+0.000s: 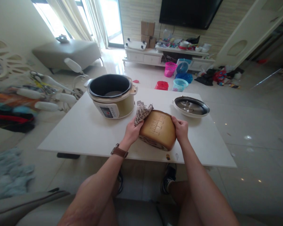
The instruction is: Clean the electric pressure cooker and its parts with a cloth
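Observation:
Between my hands is a golden-brown inner pot (159,128) of a rice cooker, tilted so that its marked side and part of its base show. My left hand (132,130) is closed on a patterned cloth (142,112), pressed against the pot's left rim. With fingers wrapped over the right edge, my right hand (180,128) grips the pot. To the left stands the cooker body (124,106), cream and gold, its dark inside uncovered. The round lid (191,106) lies upside down at the right.
Everything rests on or above a white table (85,135). Beyond its far edge are a red bin (162,85), a light-blue basket (180,84) and a pink basket (170,69). A lamp with white shades (47,106) stands at the left.

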Demonstrator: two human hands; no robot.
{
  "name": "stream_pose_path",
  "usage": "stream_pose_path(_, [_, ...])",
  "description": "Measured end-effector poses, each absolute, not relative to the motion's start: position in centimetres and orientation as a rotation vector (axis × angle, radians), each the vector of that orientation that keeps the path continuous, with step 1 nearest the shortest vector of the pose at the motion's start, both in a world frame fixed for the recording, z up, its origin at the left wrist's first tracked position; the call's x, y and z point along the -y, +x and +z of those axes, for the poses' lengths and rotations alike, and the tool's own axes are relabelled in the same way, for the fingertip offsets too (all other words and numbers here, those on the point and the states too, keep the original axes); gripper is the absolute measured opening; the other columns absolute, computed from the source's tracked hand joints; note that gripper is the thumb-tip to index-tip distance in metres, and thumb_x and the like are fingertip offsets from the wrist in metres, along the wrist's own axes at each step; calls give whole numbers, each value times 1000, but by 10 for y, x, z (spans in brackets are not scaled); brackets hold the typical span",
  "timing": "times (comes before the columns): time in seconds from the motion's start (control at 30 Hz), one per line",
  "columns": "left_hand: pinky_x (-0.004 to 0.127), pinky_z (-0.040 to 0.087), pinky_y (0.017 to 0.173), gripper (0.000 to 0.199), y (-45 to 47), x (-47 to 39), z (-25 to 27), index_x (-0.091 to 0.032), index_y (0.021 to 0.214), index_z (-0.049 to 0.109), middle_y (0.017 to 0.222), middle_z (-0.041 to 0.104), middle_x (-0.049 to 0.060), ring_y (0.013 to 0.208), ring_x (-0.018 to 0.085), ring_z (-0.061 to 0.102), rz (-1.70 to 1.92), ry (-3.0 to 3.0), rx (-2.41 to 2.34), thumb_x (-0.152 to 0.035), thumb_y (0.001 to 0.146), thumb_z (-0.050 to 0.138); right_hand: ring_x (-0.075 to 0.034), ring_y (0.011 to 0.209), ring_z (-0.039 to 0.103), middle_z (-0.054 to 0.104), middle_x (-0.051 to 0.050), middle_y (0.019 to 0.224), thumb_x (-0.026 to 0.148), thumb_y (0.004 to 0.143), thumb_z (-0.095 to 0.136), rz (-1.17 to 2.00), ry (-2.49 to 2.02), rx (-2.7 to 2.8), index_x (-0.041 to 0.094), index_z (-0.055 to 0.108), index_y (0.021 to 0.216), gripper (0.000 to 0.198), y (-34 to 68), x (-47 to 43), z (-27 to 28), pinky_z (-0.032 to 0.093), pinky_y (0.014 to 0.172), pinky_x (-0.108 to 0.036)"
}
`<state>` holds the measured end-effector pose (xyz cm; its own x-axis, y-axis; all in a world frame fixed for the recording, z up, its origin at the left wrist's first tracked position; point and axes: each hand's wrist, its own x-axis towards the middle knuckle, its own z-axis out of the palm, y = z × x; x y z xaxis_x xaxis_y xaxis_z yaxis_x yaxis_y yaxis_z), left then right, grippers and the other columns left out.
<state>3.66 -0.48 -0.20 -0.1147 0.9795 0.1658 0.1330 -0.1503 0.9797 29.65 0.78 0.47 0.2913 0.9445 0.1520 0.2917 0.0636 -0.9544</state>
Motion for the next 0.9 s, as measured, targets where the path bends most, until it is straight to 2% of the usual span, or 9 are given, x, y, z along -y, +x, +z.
stream_pose_path(0.2, [47,48,115,51,28,-13,-32,-16,115,81,126,80,15,127,38,69,1212,1032,-1381,-56,86,71,-9,56,22,25,6,55,81,76,71,742,-1444,1206,25,32,51,73,298,-8,3,16,52,-30])
stream_pose_path(0.37, [47,50,111,48,36,-15,-36,-11,112,80,125,80,17,125,37,70,1224,962,-1497,-50,92,60,-9,56,21,25,6,54,83,75,72,742,-1439,1185,25,32,51,74,301,-9,-2,15,51,-30])
stream_pose_path(0.53, [44,53,108,46,45,-1,-16,-14,121,79,125,80,13,123,35,70,1368,1220,-1422,-48,98,58,-10,56,20,24,6,54,85,77,69,758,-1421,1182,26,29,53,74,306,-10,-6,15,51,-31])
stream_pose_path(0.63, [43,53,107,37,47,9,-5,-16,120,79,123,80,12,119,33,71,1401,1534,-1442,-40,99,60,-12,59,27,30,5,58,79,84,65,718,-1379,1227,25,37,57,66,305,-9,-1,21,54,-30])
stream_pose_path(0.77, [43,49,116,38,53,16,0,-18,131,74,139,74,13,132,31,66,1402,1794,-1391,-31,99,59,-13,63,33,34,4,61,69,89,61,631,-1353,1201,25,38,60,58,301,-7,10,26,58,-30])
stream_pose_path(0.9, [44,47,119,39,58,16,-1,-18,132,74,140,73,14,135,31,64,1396,1804,-1360,-33,100,59,-12,61,29,31,5,60,75,87,63,672,-1413,1129,25,35,60,63,300,-6,12,25,57,-30])
